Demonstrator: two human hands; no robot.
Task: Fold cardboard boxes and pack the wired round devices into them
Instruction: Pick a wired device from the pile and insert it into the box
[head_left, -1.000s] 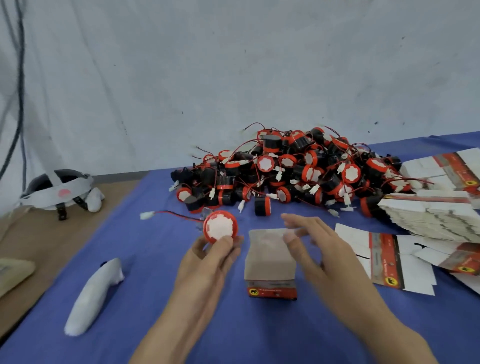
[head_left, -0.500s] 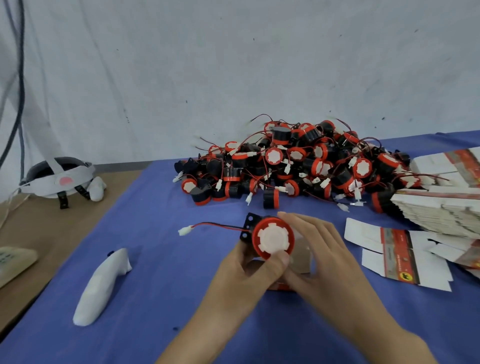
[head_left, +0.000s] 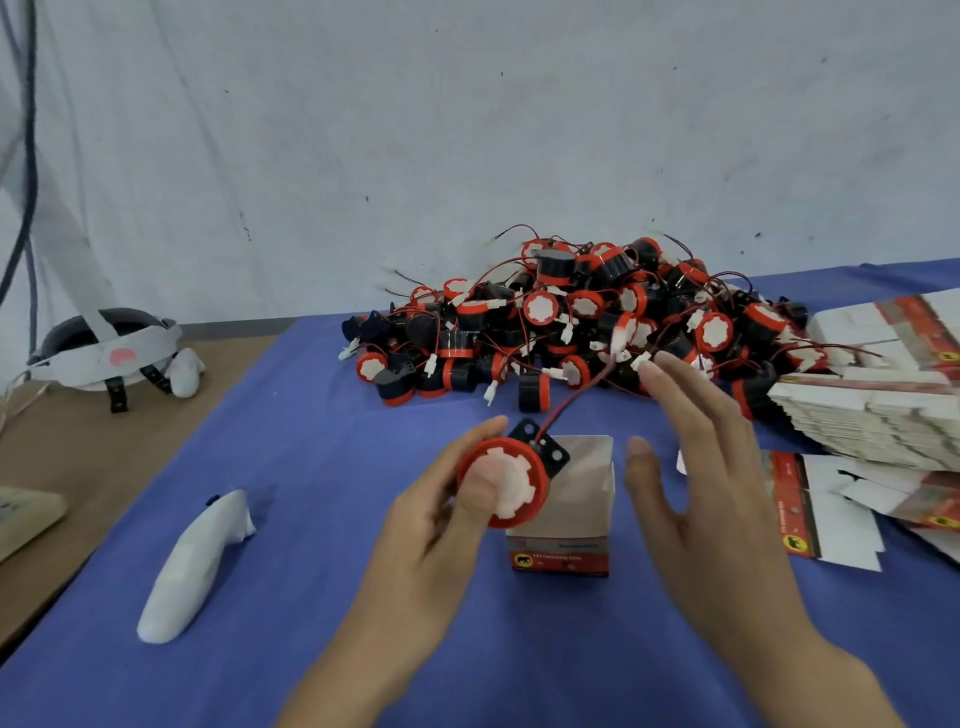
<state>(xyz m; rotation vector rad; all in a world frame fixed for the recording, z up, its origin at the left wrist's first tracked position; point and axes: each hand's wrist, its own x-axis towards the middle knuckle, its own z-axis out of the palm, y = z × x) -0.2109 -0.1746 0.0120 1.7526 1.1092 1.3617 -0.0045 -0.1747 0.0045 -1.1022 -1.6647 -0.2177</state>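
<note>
While left hand (head_left: 431, 525) grips a round device (head_left: 503, 483) w/ thumb on its white face over the box (head_left: 563, 512), right hand (head_left: 696, 478) hovers beside, fingers spread.

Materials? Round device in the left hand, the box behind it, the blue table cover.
Round device: probably moulded plastic, matte red rim, white face, black holed bracket. Box: thin card, printed red band, smooth grey panel. Table cover: likely fabric, matte blue, no glare.
</note>
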